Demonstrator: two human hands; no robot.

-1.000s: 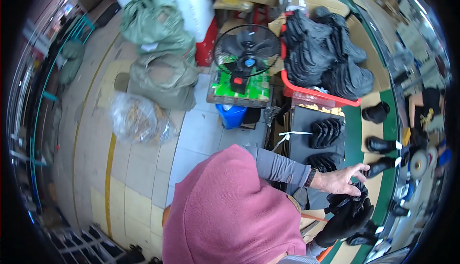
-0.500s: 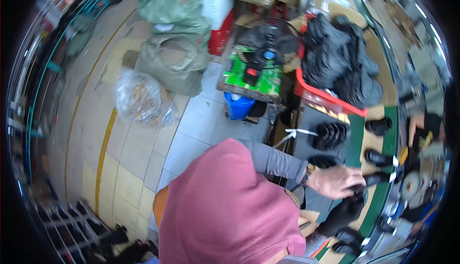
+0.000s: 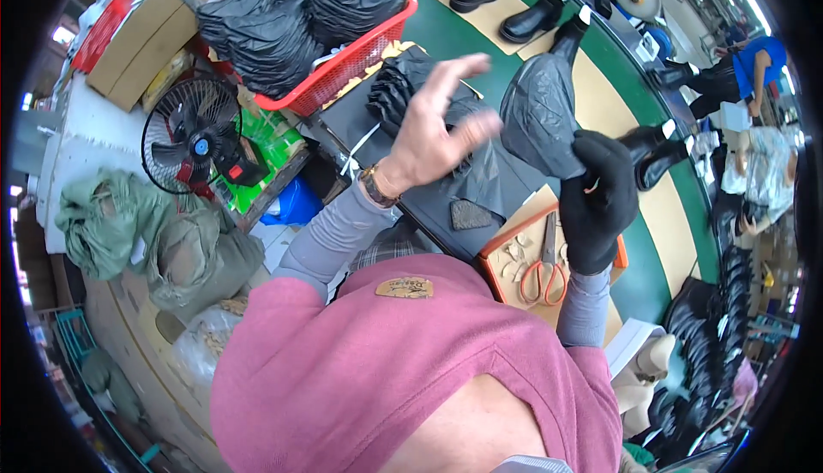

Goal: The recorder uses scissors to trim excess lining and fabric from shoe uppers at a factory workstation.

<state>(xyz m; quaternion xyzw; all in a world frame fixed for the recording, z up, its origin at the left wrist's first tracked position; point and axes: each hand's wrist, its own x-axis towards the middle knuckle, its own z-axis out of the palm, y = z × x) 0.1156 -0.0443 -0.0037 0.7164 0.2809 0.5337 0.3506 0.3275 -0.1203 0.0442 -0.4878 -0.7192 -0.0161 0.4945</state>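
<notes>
My bare left hand [image 3: 439,130], a watch at its wrist, is raised over the dark work surface [image 3: 351,126] with its fingers apart and nothing in them. My right hand [image 3: 600,203], in a black glove, is closed on the lower edge of a thin black plastic bag [image 3: 540,117]. The bag spreads between both hands, and its far end overlaps a black boot [image 3: 570,37]; whether anything is inside it I cannot tell. Beneath my left hand lie a pleated black stack [image 3: 390,96] and a loose dark sheet [image 3: 476,186].
Orange-handled scissors [image 3: 544,271] lie in a shallow box [image 3: 506,259] beside a dark block [image 3: 471,214]. More black boots [image 3: 531,18] stand along the green bench [image 3: 437,23]. A red basket [image 3: 343,70] of black bags and a fan [image 3: 193,134] are at left. Another person [image 3: 759,66] is at far right.
The view has swung toward the bench. My left hand has come away from the dark item by my right hand and opened. The black bag now stretches out from my right hand.
</notes>
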